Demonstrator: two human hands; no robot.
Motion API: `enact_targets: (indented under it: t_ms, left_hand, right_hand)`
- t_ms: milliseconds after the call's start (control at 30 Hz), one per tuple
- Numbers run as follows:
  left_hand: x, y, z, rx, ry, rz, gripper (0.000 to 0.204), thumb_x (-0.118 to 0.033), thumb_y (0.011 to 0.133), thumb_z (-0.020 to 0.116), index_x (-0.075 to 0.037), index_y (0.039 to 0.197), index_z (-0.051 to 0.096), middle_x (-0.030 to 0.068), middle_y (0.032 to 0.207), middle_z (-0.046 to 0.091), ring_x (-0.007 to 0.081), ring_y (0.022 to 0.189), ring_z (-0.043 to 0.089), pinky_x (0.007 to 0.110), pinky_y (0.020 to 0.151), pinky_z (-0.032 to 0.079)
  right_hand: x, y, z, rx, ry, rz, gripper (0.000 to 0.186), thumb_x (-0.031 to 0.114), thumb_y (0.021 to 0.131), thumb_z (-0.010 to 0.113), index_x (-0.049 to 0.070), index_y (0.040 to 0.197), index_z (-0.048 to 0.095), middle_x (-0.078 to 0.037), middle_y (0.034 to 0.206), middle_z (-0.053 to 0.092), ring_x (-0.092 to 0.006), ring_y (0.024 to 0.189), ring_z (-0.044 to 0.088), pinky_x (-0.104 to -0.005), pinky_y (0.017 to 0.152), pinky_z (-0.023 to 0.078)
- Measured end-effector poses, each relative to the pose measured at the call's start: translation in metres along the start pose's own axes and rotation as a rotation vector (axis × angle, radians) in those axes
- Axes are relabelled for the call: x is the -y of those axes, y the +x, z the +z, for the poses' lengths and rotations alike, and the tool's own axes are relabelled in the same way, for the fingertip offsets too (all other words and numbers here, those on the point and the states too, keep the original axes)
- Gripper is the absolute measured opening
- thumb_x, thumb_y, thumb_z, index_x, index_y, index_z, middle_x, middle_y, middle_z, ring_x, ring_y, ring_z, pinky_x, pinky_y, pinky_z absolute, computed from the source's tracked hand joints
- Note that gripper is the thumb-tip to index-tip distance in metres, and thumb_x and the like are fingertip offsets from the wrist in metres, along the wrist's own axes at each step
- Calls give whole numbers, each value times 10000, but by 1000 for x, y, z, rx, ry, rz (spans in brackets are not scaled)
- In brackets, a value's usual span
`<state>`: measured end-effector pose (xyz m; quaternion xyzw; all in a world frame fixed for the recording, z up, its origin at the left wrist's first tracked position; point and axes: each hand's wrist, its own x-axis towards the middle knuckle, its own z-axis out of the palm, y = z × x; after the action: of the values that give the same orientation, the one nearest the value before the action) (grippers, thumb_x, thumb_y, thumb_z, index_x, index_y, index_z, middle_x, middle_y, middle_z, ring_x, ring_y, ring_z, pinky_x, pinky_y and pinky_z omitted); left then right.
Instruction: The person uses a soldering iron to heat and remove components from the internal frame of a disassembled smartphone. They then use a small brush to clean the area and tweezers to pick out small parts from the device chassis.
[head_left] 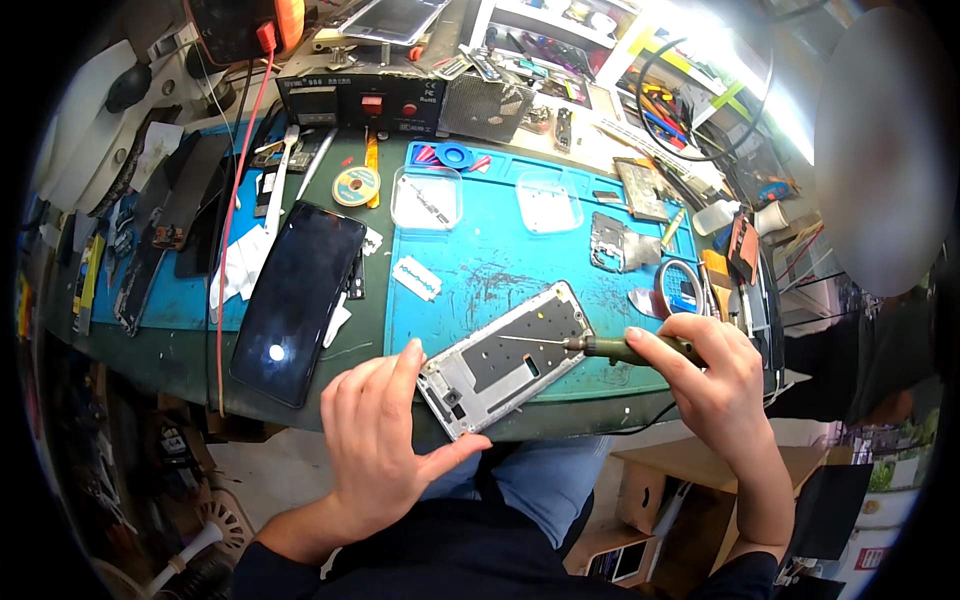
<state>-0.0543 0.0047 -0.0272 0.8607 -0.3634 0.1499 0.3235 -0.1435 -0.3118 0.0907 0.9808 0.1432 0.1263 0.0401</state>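
Left hand [380,435], half-open, grips silver phone frame [505,362]; right hand [715,375] pinches green-handled tool [622,349]. Clear square plastic boxes [407,188] hold small parts [431,207] (indistinct).

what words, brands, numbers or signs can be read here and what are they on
Wide black box: white lettering on its front, not copied out here.
Round spool: label print too small to read.
Small red panel, lower right: markings too blurred to read.
Phone frame: no readable text.
Green-handled tool: no readable text.
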Motion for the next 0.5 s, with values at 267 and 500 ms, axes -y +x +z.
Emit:
enact_targets:
  t_ms: [267, 500]
  left_hand:
    - [-1, -5, 3, 3, -50, -25, 1077, -604, 807, 892, 36, 1563, 471, 159, 1331, 702, 331, 1186, 668, 478, 1044, 447]
    - [-2, -3, 5, -28, -73, -46, 904, -612, 902, 802, -22, 1532, 534, 142, 1317, 710, 305, 1166, 692, 450, 1025, 475]
  right_hand:
    - [-9, 24, 5, 88, 23, -62, 547, 122, 809, 723, 248, 1336, 795, -49, 1081, 656, -212, 850, 672, -362, 727, 537]
    - [-18, 37, 4, 125, 18, -108, 550, 124, 806, 725, 263, 1333, 796, -44, 1075, 667, -210, 844, 666, -362, 725, 536]
